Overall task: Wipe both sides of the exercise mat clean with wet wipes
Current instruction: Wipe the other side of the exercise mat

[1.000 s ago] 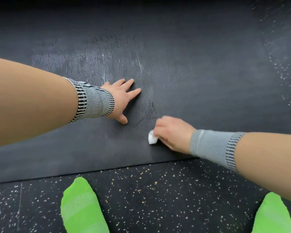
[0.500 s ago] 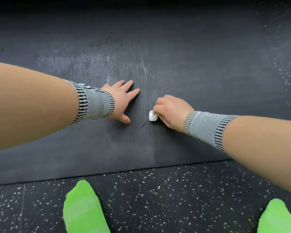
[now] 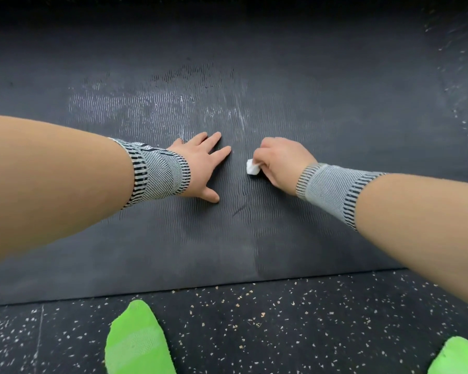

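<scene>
A dark speckled floor (image 3: 254,327) is carrying a black ribbed mat (image 3: 335,103), lying flat and filling most of the view. The right hand (image 3: 283,160) is curling its fingers round a small balled wipe (image 3: 253,167), pressing it onto the mat; that grip is narrow and closed on the wad. Just beside the grip, to its left, the left hand (image 3: 201,164) is lying flat with fingers spread, bracing the mat. Pale streaks (image 3: 146,106) are showing beyond the grip. The mat is looking soft, floppy and grippy, so flipping it is probably best done by taking hold of an edge. Both forearms are reaching forward, wrists low.
</scene>
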### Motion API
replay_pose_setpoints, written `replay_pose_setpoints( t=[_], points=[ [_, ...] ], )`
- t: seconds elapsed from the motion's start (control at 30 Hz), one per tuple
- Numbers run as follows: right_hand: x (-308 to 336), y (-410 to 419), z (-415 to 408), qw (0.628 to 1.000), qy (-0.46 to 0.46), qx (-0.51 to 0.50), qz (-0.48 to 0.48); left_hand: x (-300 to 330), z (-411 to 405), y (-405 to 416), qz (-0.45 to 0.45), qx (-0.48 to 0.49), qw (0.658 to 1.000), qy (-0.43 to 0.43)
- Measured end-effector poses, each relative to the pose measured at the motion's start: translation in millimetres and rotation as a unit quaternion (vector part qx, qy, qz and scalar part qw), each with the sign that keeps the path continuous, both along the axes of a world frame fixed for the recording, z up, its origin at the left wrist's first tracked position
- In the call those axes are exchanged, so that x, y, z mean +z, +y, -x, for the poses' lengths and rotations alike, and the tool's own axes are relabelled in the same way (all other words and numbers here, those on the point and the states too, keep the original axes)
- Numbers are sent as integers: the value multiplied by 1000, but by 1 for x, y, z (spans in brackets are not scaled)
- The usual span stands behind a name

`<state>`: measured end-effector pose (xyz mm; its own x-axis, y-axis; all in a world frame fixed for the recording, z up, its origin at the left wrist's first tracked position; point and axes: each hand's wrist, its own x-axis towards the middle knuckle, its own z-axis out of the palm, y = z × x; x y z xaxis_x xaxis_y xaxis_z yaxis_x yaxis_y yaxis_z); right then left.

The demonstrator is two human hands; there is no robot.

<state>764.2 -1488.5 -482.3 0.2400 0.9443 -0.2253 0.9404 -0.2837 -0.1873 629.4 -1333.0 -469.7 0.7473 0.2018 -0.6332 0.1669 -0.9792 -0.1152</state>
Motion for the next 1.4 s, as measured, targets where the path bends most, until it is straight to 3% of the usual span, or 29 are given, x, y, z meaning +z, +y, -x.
replay_pose_setpoints(
  t=[0.23,0.5,0.77,1.0,1.27,1.4],
  points=[
    [2,-37,15,992,75,104,-12,-7,-7,16,3,17,998,-58],
    [-7,30,-20,997,14,-69,-38,-15,-33,35,4,67,994,-88],
    [4,2,-5,998,51,24,22,-22,-68,60,26,130,982,-133],
    [-7,80,-47,988,-6,-150,-35,-29,-81,90,17,185,970,-157],
    [-2,52,-48,999,43,-27,-14,-33,-102,109,28,237,955,-176],
    [-9,103,-85,996,17,-82,-42,-31,-114,118,23,269,946,-177]
  ],
)
